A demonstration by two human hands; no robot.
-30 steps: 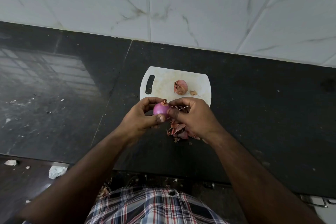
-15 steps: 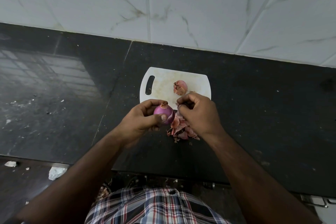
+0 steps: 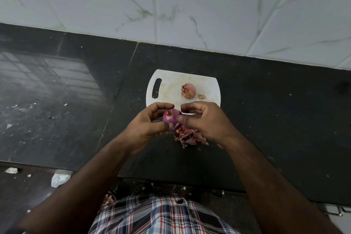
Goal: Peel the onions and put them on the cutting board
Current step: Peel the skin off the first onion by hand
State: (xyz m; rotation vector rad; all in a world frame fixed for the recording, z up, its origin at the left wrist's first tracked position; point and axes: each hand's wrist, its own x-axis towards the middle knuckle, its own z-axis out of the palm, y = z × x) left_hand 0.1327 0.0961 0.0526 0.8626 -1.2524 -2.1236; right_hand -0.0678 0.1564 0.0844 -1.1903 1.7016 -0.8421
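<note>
onion [image 3: 171,117] underside hidden by fingers [image 3: 161,106]

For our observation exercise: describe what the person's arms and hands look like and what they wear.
Both forearms are bare, with no sleeves showing. The left hand and right hand carry no gloves, rings or watch. A plaid shirt in navy, white and red checks shows at the bottom.
</note>
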